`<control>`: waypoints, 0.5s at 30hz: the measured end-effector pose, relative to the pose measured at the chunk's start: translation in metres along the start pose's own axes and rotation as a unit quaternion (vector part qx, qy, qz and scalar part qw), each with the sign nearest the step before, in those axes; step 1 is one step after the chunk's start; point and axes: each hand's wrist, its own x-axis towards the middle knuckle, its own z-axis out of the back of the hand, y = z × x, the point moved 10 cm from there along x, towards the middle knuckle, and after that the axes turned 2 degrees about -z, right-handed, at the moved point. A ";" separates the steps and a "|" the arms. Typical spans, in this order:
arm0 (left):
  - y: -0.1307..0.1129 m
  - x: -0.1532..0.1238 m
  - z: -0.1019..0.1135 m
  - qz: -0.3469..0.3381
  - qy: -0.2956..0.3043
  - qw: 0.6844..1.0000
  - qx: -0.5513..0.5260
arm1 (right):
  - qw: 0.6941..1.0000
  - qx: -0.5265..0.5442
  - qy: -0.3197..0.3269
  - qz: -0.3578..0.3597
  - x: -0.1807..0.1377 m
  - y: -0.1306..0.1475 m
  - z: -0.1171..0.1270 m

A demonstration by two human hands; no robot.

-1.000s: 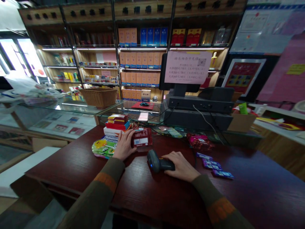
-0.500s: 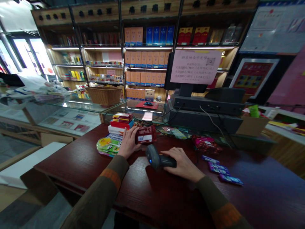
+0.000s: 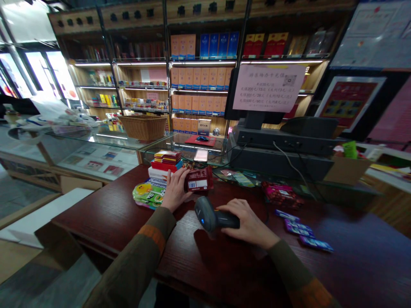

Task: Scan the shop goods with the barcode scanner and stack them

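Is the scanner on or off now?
On, it seems: a blue light glows on the head of the scanner, gripped by the right hand. The left hand holds a red packet.

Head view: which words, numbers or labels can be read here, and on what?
Nothing reads clearly.
Pink sign: lines of characters, blurred.
Red packet in the left hand: white label, too small.
Scanner in the right hand: no text seen.
Shelf boxes: too small.

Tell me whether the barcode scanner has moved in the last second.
Yes, slightly: measured against the pink packet on the counter, the scanner in the right hand has shifted left, toward the red packet the left hand holds.
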 end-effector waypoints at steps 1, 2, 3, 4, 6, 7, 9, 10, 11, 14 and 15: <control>0.000 0.000 0.001 0.003 -0.004 1.000 -0.003 | 1.000 0.000 -0.001 0.000 0.000 0.000 0.000; 0.000 0.000 0.002 0.006 -0.007 1.000 -0.006 | 1.000 0.000 -0.001 0.000 0.000 0.000 0.000; 0.001 0.000 0.003 0.009 -0.008 1.000 -0.009 | 1.000 0.001 -0.002 0.000 0.000 -0.001 0.000; 0.001 0.001 0.003 0.011 -0.008 1.000 -0.011 | 1.000 0.002 -0.003 -0.001 -0.001 -0.001 0.000; 0.001 0.001 0.003 0.010 -0.005 1.000 -0.009 | 1.000 0.004 -0.003 -0.002 -0.001 0.000 0.000; 0.000 0.000 0.002 0.007 -0.005 1.000 -0.006 | 1.000 0.004 -0.003 -0.002 -0.001 0.000 0.000; 0.000 0.000 0.002 0.003 -0.005 1.000 0.001 | 1.000 0.004 -0.002 -0.003 -0.001 -0.001 0.000; 0.000 0.000 0.002 0.002 -0.006 1.000 0.004 | 1.000 0.005 0.000 -0.004 -0.001 -0.002 -0.001; 0.000 -0.001 0.002 0.001 -0.005 1.000 0.007 | 1.000 0.005 0.002 -0.005 -0.001 -0.003 -0.002; 0.001 -0.001 0.000 0.001 -0.001 1.000 0.009 | 1.000 0.001 0.007 -0.014 -0.003 -0.012 -0.005; 0.001 -0.001 0.000 0.000 -0.001 1.000 0.010 | 1.000 -0.003 0.008 -0.018 -0.005 -0.017 -0.006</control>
